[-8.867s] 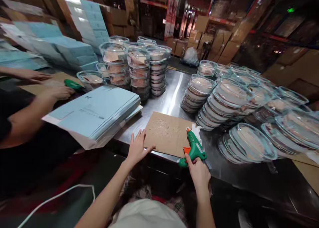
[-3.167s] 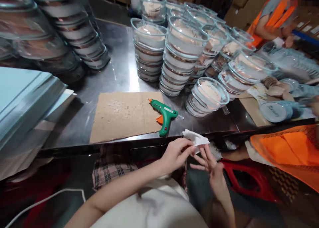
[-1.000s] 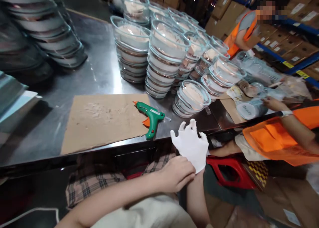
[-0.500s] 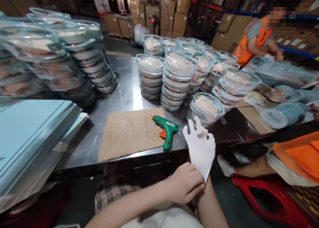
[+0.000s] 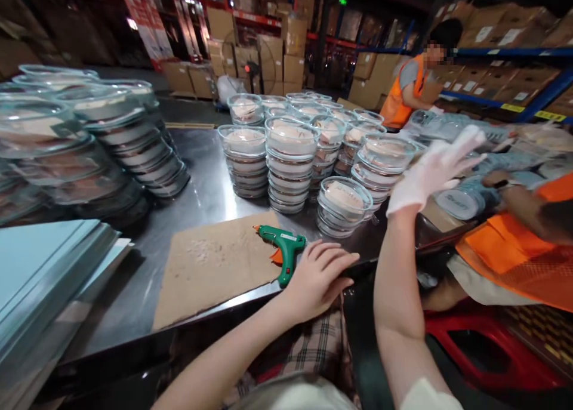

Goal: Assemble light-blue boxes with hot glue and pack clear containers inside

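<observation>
My left hand [image 5: 321,274] is bare and rests near the table's front edge, its fingers extended and holding nothing. Just left of it lies a green glue gun [image 5: 283,247] with an orange trigger and tip, partly over a flat piece of cardboard [image 5: 210,273]. My right hand [image 5: 436,165] wears a white glove and is raised at the right, fingers spread, with nothing in it. Behind and left of the gloved hand stand stacked clear round containers [image 5: 290,165] with pale contents. A shorter container stack [image 5: 344,210] stands between my two hands, close to the table edge.
More container stacks [image 5: 134,141] stand at the left, behind a pile of light-blue sheets [image 5: 40,273]. A co-worker in an orange vest [image 5: 405,93] stands at the back right. Another person's orange vest [image 5: 505,255] is close on my right, above a red stool [image 5: 483,344].
My left hand has let go of the glove's cuff at my right wrist and moved up to beside the glue gun. The gloved right hand has risen to the right, and the view has shifted.
</observation>
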`<state>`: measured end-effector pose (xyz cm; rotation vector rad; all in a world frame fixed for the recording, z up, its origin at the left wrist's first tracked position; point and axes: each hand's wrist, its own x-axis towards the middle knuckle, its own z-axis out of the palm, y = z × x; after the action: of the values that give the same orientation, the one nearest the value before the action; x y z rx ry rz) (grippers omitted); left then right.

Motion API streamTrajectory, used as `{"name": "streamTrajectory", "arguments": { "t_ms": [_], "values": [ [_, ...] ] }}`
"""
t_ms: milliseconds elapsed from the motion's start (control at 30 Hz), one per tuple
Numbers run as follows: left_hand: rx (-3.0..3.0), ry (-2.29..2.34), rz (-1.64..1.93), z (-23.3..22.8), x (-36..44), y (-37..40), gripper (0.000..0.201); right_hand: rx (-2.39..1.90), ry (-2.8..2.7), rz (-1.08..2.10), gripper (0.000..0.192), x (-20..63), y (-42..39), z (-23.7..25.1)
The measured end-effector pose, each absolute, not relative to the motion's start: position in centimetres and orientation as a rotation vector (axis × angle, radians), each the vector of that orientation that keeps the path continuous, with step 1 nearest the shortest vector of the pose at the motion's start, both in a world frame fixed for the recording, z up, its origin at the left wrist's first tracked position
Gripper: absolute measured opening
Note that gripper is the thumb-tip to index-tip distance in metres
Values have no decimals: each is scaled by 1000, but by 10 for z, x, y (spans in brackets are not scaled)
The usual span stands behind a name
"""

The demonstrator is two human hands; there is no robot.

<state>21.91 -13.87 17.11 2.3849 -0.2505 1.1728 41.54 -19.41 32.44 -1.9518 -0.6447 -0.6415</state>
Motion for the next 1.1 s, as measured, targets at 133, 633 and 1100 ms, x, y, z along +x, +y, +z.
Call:
{"name": "streamTrajectory", "arguments": {
  "t_ms": [133,633,1100],
  "values": [
    [2295,-83,1461,188,209,-135,24,-2206,-465,-835,74,392,-185,305],
    [2160,296,1649,168,216,-130,16,-2183,-678,-943,87,340,-153,231],
    [2283,83,1636,165,183,-130,22,-869,-724,2,66,290,-156,239]
  ]
}}
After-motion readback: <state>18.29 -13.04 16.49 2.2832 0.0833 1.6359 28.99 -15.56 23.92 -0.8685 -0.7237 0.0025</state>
